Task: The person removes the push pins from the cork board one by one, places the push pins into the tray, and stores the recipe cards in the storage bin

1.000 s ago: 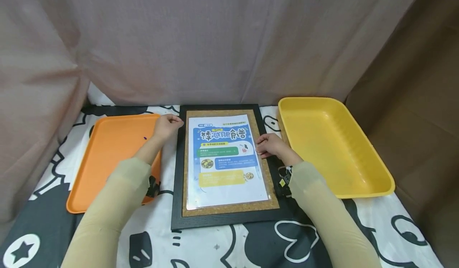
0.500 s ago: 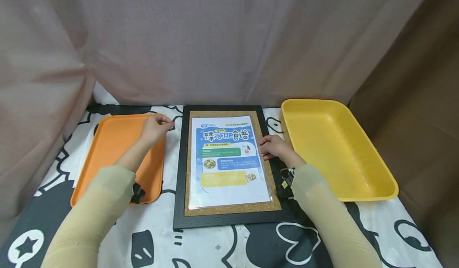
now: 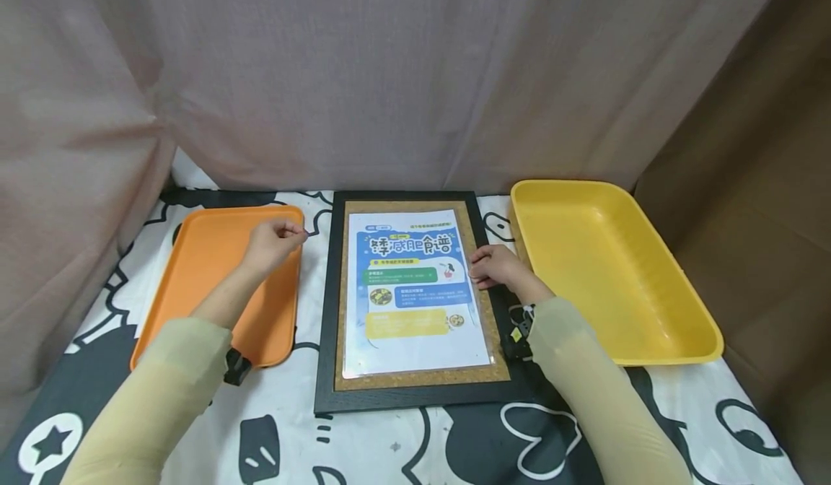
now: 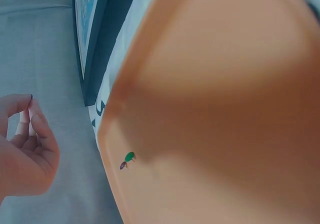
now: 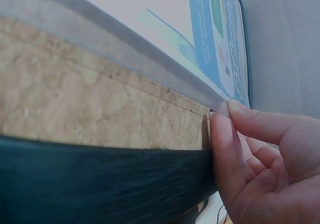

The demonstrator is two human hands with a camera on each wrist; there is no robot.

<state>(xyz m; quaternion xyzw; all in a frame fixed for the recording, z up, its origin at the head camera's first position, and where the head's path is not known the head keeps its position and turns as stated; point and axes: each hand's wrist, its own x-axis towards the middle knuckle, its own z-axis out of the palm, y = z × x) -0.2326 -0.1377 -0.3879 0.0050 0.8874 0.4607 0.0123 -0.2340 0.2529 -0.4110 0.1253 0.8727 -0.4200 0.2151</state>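
A laminated printed sheet [image 3: 415,355] lies on a cork board [image 3: 422,380] with a black frame [image 3: 415,398]. My right hand [image 3: 496,265] pinches the sheet's right edge between thumb and forefinger; in the right wrist view the clear plastic margin [image 5: 125,49] lifts slightly off the cork. Over the right part of the orange tray [image 3: 214,276] hovers my left hand [image 3: 269,243], thumb and forefinger meeting on a tiny dark thumbtack [image 4: 31,97], mostly hidden by the fingertips. A green thumbtack [image 4: 130,157] and a purple one [image 4: 122,165] lie in the tray near its edge.
To the right of the board stands a deep yellow tub [image 3: 610,268], its rim close to my right hand. A black-and-white patterned cloth [image 3: 363,449] covers the table. Grey-brown curtains [image 3: 389,73] hang behind and at both sides.
My left hand has drawn back leftward from the frame's left edge to over the orange tray, fingertips still together. The right hand keeps its pinch on the sheet. The view has shifted slightly.
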